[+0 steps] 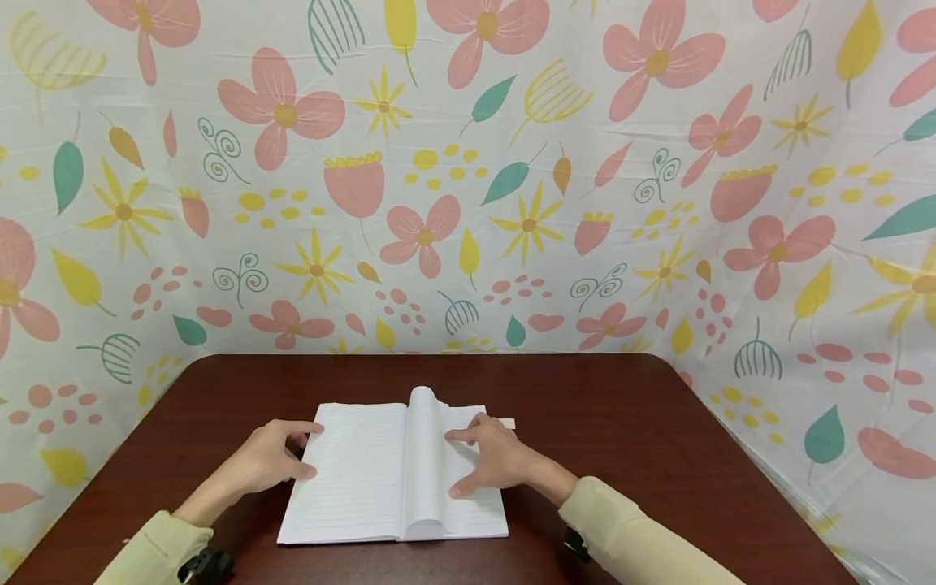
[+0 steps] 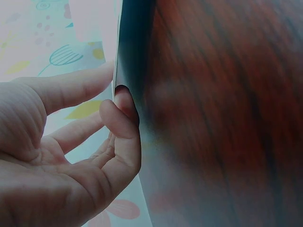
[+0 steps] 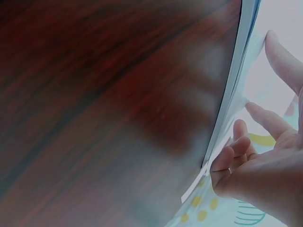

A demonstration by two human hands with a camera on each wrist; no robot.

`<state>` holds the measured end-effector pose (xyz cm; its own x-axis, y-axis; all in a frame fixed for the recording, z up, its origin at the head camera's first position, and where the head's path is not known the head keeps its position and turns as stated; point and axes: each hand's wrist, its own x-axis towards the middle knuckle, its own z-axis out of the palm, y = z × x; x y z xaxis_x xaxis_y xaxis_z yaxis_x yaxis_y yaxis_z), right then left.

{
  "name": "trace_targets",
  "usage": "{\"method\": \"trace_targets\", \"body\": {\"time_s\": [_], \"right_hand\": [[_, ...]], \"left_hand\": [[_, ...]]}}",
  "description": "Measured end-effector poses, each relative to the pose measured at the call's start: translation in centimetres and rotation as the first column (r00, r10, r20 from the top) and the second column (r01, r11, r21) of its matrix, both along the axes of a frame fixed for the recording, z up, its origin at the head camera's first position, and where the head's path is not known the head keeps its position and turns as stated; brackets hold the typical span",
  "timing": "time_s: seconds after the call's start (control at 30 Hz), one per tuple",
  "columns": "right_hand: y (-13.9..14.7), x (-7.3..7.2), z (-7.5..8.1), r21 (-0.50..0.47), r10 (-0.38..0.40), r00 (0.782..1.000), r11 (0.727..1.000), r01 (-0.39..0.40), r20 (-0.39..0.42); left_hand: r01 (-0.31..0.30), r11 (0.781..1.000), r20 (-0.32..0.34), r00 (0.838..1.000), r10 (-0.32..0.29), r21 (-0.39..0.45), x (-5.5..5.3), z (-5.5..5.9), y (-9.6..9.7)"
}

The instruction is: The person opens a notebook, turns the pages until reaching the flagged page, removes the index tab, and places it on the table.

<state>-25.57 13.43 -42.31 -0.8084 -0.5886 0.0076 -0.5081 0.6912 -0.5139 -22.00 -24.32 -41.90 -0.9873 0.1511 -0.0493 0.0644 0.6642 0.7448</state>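
Notebook (image 1: 360, 471) sits pinched at its edge by left hand (image 1: 266, 457), likely for steadiness, right hand (image 1: 499, 457) spread beside curled leaf (image 1: 424, 463).

A white flower-print curtain (image 1: 468, 183) hangs behind a reddish-brown table (image 1: 585, 394).

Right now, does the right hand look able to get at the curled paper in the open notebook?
Probably yes: the right hand is close beside the curled paper, and nothing visible blocks it.
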Motion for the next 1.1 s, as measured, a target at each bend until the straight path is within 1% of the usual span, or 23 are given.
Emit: {"method": "trace_targets", "body": {"time_s": [0.17, 0.37, 0.6, 0.8, 1.1], "right_hand": [[-0.6, 0.1, 0.1, -0.005, 0.003, 1.0, 1.0, -0.003, -0.002], [-1.3, 0.2, 0.3, -0.016, 0.007, 1.0, 1.0, -0.007, 0.015], [-1.9, 0.1, 0.4, -0.02, 0.017, 1.0, 1.0, -0.017, 0.0], [-2.3, 0.1, 0.3, -0.048, 0.023, 1.0, 0.999, -0.023, 0.0], [-2.9, -0.1, 0.5, -0.096, 0.069, 0.998, 0.993, -0.068, 0.009]], "left_hand": [[0.0, 1.0, 0.0, 1.0, 0.0, 0.002, 0.0, 0.0, 0.1], [-0.001, 1.0, -0.002, 1.0, 0.001, 0.002, 0.1, 0.0, 0.1], [-0.004, 1.0, -0.003, 1.0, 0.004, -0.003, 0.0, 0.0, 0.0], [-0.008, 1.0, -0.003, 1.0, 0.008, -0.009, 0.0, 0.1, 0.1], [-0.01, 1.0, 0.008, 1.0, 0.01, -0.005, 0.1, 0.2, 0.2]]}}
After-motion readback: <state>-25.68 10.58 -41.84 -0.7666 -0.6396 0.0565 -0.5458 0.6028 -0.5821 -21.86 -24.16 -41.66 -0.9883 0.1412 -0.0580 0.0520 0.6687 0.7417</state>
